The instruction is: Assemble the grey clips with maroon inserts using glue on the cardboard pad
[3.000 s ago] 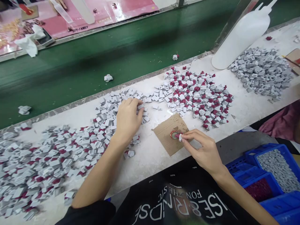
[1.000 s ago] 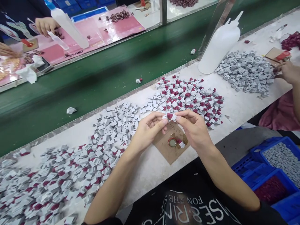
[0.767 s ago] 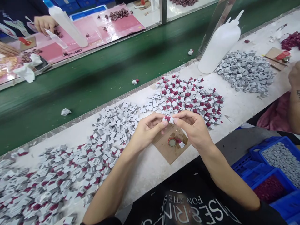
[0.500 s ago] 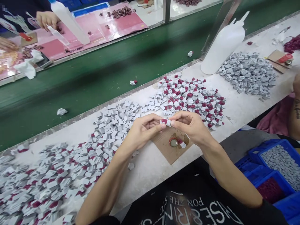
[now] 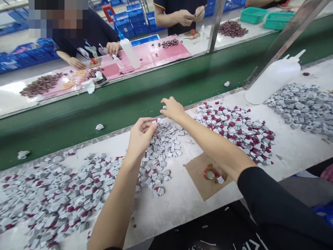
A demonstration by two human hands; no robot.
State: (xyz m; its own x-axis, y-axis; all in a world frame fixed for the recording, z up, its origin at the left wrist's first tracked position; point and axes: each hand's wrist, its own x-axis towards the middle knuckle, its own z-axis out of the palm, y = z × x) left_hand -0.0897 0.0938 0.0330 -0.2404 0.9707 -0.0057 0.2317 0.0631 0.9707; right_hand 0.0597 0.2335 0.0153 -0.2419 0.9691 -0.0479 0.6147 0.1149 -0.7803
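Note:
My left hand (image 5: 142, 136) is closed, pinching a small white-and-maroon plastic piece (image 5: 155, 121) between thumb and fingers, above the pile of loose grey-white pieces (image 5: 166, 142). My right hand (image 5: 172, 109) reaches over the edge of the green conveyor belt (image 5: 135, 100). Its thumb and forefinger are apart, on either side of a small whitish piece (image 5: 164, 107); I cannot see them pressed against it. Below my right forearm, a brown cardboard square (image 5: 199, 180) carries a red-rimmed bottle cap (image 5: 209, 174) and a white-and-maroon piece (image 5: 220, 179).
White-and-maroon pieces (image 5: 234, 128) are heaped at right, with more mixed pieces (image 5: 65, 194) at left. A large white squeeze bottle (image 5: 270, 80) leans by a metal post. Crumpled white bits (image 5: 99, 127) lie on the belt. Co-workers sit across it, behind a pink mat (image 5: 166, 52).
My hands have parted. The right one has moved forward to the belt edge; the left keeps the white-and-maroon piece and has shifted forward and left. The view has tilted up, showing more co-workers.

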